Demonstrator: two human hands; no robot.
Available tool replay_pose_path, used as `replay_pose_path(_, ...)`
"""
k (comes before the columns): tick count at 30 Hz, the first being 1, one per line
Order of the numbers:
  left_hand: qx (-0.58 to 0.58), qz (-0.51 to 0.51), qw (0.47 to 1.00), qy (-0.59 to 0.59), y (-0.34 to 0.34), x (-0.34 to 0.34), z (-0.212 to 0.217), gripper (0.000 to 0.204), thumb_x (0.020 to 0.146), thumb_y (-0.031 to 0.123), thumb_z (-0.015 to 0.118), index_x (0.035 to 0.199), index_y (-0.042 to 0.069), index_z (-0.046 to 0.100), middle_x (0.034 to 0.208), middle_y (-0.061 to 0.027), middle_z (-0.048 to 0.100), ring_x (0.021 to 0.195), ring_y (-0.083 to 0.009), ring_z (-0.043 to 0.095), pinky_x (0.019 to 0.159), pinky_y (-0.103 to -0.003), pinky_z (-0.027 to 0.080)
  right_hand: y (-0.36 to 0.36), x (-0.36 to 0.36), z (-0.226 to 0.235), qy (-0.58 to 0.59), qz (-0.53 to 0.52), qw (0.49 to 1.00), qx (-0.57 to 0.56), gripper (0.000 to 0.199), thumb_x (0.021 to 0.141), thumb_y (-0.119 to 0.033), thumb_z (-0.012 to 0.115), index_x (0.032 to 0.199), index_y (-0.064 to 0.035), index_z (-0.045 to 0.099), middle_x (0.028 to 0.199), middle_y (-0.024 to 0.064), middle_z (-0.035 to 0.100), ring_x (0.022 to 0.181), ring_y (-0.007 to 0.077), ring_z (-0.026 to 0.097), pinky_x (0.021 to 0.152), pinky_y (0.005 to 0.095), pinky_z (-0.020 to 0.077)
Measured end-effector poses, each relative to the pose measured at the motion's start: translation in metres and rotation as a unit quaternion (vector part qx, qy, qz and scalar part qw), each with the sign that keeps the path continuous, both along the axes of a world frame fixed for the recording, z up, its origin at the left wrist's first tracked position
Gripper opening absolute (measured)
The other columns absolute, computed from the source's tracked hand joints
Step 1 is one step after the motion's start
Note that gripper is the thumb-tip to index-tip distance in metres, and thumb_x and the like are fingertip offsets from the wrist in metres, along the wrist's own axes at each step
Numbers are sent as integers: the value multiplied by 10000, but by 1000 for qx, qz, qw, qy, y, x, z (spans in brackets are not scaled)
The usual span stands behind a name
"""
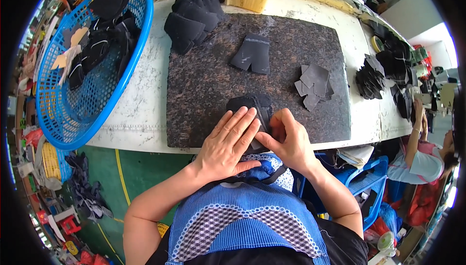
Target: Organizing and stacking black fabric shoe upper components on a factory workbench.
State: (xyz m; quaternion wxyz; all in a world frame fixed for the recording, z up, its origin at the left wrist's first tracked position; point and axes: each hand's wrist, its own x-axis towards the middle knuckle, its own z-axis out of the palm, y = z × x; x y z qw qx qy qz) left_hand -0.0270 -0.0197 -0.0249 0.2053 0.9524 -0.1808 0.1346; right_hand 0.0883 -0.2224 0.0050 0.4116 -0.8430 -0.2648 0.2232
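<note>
Bare forearms, no sleeves reaching wrists. Left hand (227, 141) and right hand (290, 141) without gloves, rings or watch. Blue-and-white checked apron (245, 216) over chest, with band of larger dark-and-white check edged in white scalloped trim. Dark strap (272, 174) across top. Black garment (340, 245) beneath, at sides.

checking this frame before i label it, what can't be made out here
- Head view: most of the black piece on the dark slab, covered by the left hand and right hand; whether the fingers pinch it cannot be told.
- Head view: contents of the blue basket, overlapping dark pieces, blurred near the rim.
- Head view: the far right bench, small and bent by the fisheye.
</note>
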Motion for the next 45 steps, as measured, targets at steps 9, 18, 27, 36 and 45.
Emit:
replay_pose_path(9,-314,98,943,49,3,7,-4,1008,892,157,821,1663,-3,193,1710,-269,219,1586,-421,252,1280,-515,250,6,23,-3,-113,31,992,-55,860,758,-543,817,1197,174,632,1272,320,561,1215,454,562,1068,488,492)
replay_pose_path(18,-366,65,915,153,13,1,-5,1243,861,262,896,1682,24,-5,1691,-304,230,1508,-443,404,1202,-518,408,27,-12,-12,-60,-15,995,78,914,715,-391,891,1365,99,474,1399,326,451,1323,500,476,1106,521,478)
replay_pose_path(27,-257,-89,960,62,8,12,-23,1381,804,373,934,1683,62,-84,1702,-365,104,1534,-545,305,1225,-591,348,5,-31,0,135,-48,953,266,1006,798,-288,910,1554,-36,295,1435,231,557,1352,364,581,1139,460,470)
replay_pose_path(36,-191,103,976,22,64,71,17,356,936,25,717,1290,22,686,1392,-153,659,1312,-333,619,1134,-428,473,-288,118,-7,4,-462,829,314,286,911,-235,829,1088,-55,694,1013,43,736,922,173,718,836,324,586)
replay_pose_path(45,-79,42,996,-3,77,160,-4,393,863,228,858,1201,57,754,1324,-105,697,1233,-329,657,1070,-424,520,-466,240,-93,-25,-582,793,180,654,855,-429,899,1289,25,715,1177,88,753,1070,210,722,963,346,554)
